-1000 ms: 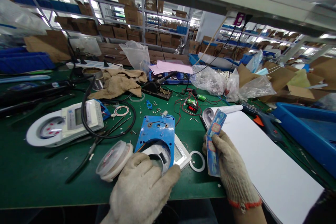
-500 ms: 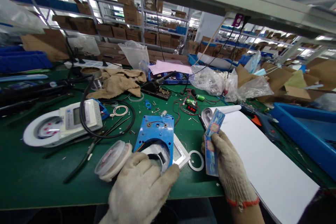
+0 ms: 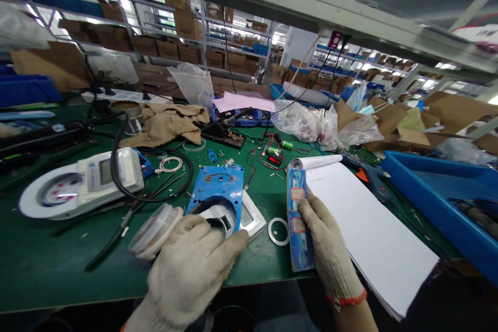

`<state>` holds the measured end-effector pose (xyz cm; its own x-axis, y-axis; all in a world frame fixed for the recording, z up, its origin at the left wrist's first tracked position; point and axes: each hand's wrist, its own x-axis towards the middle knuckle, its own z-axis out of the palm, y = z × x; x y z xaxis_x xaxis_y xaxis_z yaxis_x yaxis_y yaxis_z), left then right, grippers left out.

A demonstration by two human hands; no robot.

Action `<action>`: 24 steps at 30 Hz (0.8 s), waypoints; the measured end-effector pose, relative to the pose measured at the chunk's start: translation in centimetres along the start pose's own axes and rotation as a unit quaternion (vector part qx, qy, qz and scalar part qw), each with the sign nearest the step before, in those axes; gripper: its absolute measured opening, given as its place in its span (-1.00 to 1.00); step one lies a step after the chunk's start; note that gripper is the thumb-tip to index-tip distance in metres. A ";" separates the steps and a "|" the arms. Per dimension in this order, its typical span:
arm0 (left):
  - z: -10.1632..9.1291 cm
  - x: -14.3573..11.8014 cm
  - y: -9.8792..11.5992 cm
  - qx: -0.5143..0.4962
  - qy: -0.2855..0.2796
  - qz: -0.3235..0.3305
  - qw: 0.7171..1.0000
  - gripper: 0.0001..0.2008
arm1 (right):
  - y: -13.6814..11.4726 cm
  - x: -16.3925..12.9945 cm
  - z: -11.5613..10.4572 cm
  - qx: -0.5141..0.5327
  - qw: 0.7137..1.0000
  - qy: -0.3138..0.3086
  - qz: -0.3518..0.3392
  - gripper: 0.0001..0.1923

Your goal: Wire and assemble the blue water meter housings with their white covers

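Appearing straighter now, the blue printed card [image 3: 298, 212] is clamped by the right hand [image 3: 329, 246], presumably aiding handling; at the blue housing [image 3: 206, 188], left hand [image 3: 187, 264] closure is indiscernible.

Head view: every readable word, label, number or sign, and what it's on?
No text reads with certainty.
Blue strip in the right hand: print too small.
Red digital display: digits blurred.
Leftmost meter: label too small.
Writing pad: marks too faint.
White object, upper right edge: lettering blurred.
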<state>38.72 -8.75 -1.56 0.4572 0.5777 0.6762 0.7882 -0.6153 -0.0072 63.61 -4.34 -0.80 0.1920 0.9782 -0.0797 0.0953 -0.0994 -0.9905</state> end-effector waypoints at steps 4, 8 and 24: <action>0.0 -0.1 0.0 -0.016 -0.003 -0.011 1.000 -0.80 | 0.2 -1.5 -1.2 -0.097 0.995 0.015 -0.036 -0.43; 0.0 -0.3 0.0 -0.010 0.013 -0.014 1.000 -0.82 | -0.3 -3.0 -2.0 -0.121 0.992 0.029 -0.013 -0.37; 0.0 -0.5 -0.1 -0.030 0.017 -0.014 0.999 -0.80 | -0.4 -2.5 -0.1 -0.405 0.912 -0.059 -0.016 -0.52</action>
<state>38.42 -8.96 -1.92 0.4195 0.5779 0.7001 0.7747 -0.6299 0.0558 63.16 -6.79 -0.18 0.0738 0.9910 -0.1115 0.7992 -0.1257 -0.5878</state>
